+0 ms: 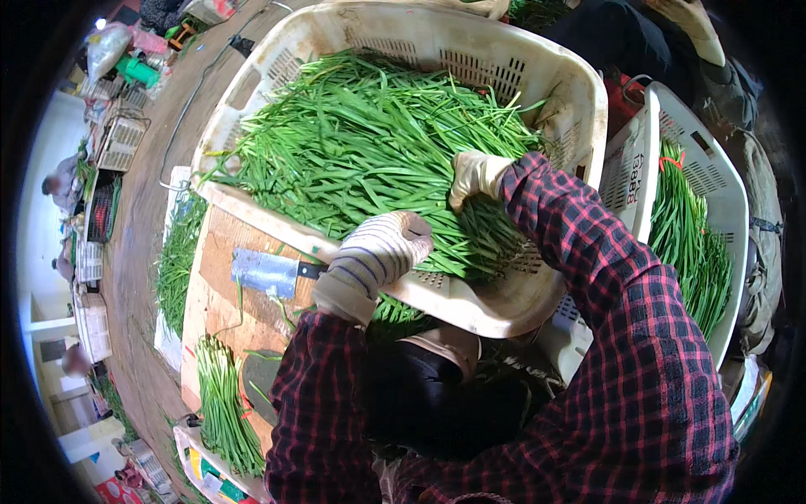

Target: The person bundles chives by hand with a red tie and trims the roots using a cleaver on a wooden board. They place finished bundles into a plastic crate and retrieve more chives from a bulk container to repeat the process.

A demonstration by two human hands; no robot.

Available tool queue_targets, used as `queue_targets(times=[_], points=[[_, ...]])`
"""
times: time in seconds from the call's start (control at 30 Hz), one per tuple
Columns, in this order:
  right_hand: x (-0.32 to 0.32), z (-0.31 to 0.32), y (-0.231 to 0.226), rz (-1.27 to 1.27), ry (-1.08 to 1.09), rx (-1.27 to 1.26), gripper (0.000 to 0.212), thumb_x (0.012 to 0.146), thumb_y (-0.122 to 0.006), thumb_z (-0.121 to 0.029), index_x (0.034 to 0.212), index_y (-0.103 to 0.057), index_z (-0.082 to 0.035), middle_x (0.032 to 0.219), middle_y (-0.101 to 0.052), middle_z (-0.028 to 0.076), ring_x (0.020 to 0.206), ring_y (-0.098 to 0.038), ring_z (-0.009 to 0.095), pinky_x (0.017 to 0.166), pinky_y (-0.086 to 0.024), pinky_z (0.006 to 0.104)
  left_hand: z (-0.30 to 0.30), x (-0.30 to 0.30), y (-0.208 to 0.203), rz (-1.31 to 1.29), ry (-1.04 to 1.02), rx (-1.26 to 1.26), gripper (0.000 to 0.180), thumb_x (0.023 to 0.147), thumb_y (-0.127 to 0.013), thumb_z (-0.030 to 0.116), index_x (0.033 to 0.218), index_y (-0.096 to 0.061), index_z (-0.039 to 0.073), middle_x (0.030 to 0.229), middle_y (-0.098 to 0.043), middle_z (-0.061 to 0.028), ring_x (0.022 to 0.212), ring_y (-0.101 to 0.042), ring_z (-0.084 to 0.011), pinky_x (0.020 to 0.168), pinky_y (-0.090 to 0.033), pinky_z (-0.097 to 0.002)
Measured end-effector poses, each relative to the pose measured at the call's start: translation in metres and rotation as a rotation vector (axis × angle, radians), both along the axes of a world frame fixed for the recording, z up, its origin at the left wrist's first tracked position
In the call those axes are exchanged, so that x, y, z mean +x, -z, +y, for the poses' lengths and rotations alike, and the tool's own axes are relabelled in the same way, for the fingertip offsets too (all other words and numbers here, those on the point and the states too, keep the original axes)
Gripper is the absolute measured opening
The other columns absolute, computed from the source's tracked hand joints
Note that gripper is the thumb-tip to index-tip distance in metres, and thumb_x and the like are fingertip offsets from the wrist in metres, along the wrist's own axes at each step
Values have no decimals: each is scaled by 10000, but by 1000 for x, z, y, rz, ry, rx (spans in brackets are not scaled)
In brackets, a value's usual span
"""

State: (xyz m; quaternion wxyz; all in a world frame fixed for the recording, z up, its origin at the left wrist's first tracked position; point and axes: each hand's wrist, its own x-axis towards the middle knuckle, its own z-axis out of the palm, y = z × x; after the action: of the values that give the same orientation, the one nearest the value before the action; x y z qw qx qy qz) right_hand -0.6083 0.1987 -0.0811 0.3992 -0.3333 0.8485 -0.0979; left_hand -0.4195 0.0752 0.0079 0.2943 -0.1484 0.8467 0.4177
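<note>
A large off-white plastic basket (579,92) holds a heap of green garlic chives (361,143). My right hand (480,178), in a pale glove, reaches over the basket's right side with its fingers curled into the chives and partly hidden by them. My left hand (382,252), in a white glove with dark stripes, is above the basket's near rim beside the leaves. Its fingers are curled in, and whatever they may hold is hidden. Left of that hand, a cleaver (267,272) with a dark handle lies on a wooden board (220,309).
A tied chive bundle (225,412) rests at the board's near end; loose chives (180,260) lie along its far left. To the right, another white basket (642,168) contains chives tied in red. Another person's arm (693,25) shows at upper right. Crates (124,143) line the far left.
</note>
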Motion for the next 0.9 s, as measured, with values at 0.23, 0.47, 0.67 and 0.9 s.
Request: queue_targets(times=[0.23, 0.47, 0.67, 0.9], points=[[47, -32, -8, 49, -209, 97, 577, 546, -870, -327, 946, -693, 49, 872, -704, 161, 795, -677, 290, 681, -537, 380, 12, 5, -8, 201, -7, -402, 203, 845, -599, 180, 1011, -666, 84, 828, -686, -143, 761, -649, -320, 727, -521, -383], [70, 9, -49, -32, -461, -92, 696, 681, -798, -441, 1232, -582, -76, 1090, -648, 157, 997, -623, 308, 861, -498, 376, 8, -40, 52, 165, -120, -2, 475, 924, -566, 201, 1344, -463, 4, 1271, -568, -212, 1163, -559, -252, 996, -419, -307], [-47, 30, -73, 322, -130, 164, 600, 617, -801, -459, 887, -684, 64, 849, -686, 197, 821, -674, 288, 741, -525, 401, 18, -38, 36, -45, 57, -289, 536, 887, -587, 243, 1384, -442, 108, 1271, -572, -189, 1170, -548, -343, 1000, -434, -381], [-13, 23, 5, 348, 10, 281, 942, 557, -859, -500, 1218, -493, 64, 1075, -663, 184, 1002, -634, 318, 852, -517, 336, 40, -31, 24, -82, 377, -480, 452, 870, -531, 149, 1315, -537, 227, 1186, -626, -124, 1106, -596, -309, 914, -488, -426]])
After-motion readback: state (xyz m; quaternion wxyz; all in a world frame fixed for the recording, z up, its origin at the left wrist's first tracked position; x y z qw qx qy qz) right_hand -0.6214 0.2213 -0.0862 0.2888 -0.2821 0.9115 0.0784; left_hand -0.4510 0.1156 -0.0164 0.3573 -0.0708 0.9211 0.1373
